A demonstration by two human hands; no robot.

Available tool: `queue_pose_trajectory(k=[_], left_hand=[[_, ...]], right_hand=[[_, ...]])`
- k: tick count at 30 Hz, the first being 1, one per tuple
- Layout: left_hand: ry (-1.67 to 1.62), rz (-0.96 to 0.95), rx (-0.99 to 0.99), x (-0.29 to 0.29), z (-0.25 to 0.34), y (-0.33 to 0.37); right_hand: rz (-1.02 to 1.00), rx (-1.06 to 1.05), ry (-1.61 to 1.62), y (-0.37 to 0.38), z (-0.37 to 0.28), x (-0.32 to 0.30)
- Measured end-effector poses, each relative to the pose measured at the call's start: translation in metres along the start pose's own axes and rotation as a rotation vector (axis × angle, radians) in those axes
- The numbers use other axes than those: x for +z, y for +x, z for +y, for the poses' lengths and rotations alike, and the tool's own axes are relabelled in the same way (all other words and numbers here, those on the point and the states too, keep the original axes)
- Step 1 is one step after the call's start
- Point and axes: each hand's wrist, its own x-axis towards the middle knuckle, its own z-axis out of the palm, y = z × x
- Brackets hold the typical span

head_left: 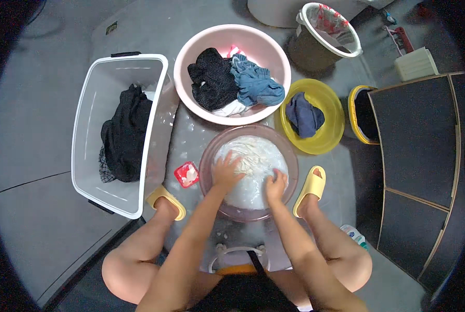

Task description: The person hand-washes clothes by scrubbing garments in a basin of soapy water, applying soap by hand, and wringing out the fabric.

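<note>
- Pale cloth [254,151]: in cloudy water [245,193], its basin [292,169] between yellow slippers [314,186], apparently for easy 2-handed reach.
- Left hand [228,172]: spread on the cloth, unclenched.
- Right hand [276,186]: loosely curled at the water; whether it grips cannot be told.

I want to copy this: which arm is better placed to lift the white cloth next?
Probably the left: the left grip reaches the cloth, while the right grip sits nearer the right side of the basin.
</note>
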Motion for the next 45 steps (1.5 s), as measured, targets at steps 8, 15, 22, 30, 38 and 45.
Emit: queue_pose_trajectory(k=[8,15,22,30,38,45], left_hand=[[-0.883,0.18,-0.5,0.012,0.073,0.002],[-0.612,0.252,-0.471,-0.063,0.136,-0.02],[-0.497,0.219,-0.466,-0.062,0.107,-0.011],[-1.392,0.221,-0.624,-0.057,0.03,-0.043],[-1.318,0.447,-0.649,-0.106,0.059,-0.055],[-0.758,0.116,-0.487,-0.145,0.038,-0.078]], right_hand=[[-0.679,1.025,1.295,0.011,-0.003,0.033],[-1.106,0.75,1.894,0.018,-0.012,0.016],[-0.527,0.69,1.482,-0.004,-0.023,-0.005],[-0.298,0.378,1.101,-0.034,-0.032,-0.072],[0.115,0.132,0.922,-0.028,-0.008,-0.14],[-0.02,0.098,0.93,-0.04,-0.036,-0.126]])
